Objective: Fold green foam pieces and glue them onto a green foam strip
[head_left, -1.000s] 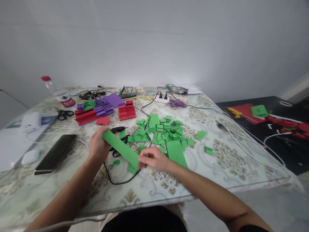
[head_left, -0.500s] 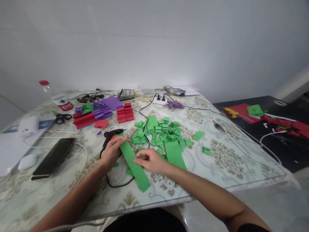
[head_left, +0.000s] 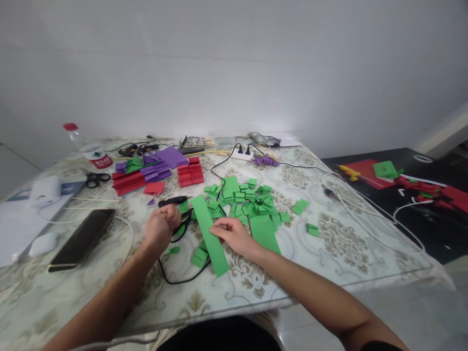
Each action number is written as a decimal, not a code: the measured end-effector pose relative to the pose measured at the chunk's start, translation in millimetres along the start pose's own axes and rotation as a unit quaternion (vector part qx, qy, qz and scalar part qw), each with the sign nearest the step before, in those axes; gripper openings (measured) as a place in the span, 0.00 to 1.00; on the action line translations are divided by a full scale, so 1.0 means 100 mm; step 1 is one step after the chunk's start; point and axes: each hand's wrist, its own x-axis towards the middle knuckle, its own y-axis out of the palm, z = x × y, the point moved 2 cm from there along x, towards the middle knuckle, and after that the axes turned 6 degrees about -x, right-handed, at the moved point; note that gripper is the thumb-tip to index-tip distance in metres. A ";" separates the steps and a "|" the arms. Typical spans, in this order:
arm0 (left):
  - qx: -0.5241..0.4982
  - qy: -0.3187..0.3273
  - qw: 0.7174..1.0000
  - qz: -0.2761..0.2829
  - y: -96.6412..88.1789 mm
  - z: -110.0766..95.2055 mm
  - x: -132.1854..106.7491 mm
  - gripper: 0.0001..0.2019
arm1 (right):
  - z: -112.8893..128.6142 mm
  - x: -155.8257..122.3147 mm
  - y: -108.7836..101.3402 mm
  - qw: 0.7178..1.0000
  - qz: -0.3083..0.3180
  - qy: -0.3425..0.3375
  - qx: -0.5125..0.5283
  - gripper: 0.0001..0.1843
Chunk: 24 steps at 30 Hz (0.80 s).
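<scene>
My right hand [head_left: 234, 236] pinches the edge of a long green paper strip [head_left: 210, 236], which slants over the table. My left hand [head_left: 163, 224] is curled closed at the black handles of a pair of scissors [head_left: 185, 223]; the strip seems to hide their blades. Just behind the left hand lies a black glue gun [head_left: 174, 200], its body partly covered by the fist. Small folded green paper pieces [head_left: 252, 200] are heaped beyond the right hand. A wider green sheet [head_left: 265, 234] lies to its right.
Red folded paper [head_left: 190, 172] and purple paper [head_left: 171, 157] lie behind. To the left are a phone [head_left: 82, 240], a second pair of scissors [head_left: 97, 179] and a tilted bottle [head_left: 95, 155]. A power strip [head_left: 242, 154] sits at the back. A black cable [head_left: 179, 282] loops near the front.
My left hand has let go of the strip's upper end and moved left and slightly down, closing at the scissors' handles. My right hand still holds the strip, now more upright.
</scene>
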 end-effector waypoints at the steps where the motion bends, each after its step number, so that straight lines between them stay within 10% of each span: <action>1: 0.001 -0.013 1.000 0.012 0.01 0.00 -0.01 0.11 | 0.00 0.00 0.00 1.000 0.000 0.001 0.000 0.21; 17: -0.006 -0.083 0.992 0.097 0.05 0.05 -0.03 0.05 | 0.03 -0.01 -0.01 1.000 0.003 0.016 0.015 0.20; 24: 0.022 -0.131 0.981 0.142 0.08 0.13 -0.08 0.31 | 0.05 -0.02 -0.01 0.999 -0.010 0.029 0.031 0.18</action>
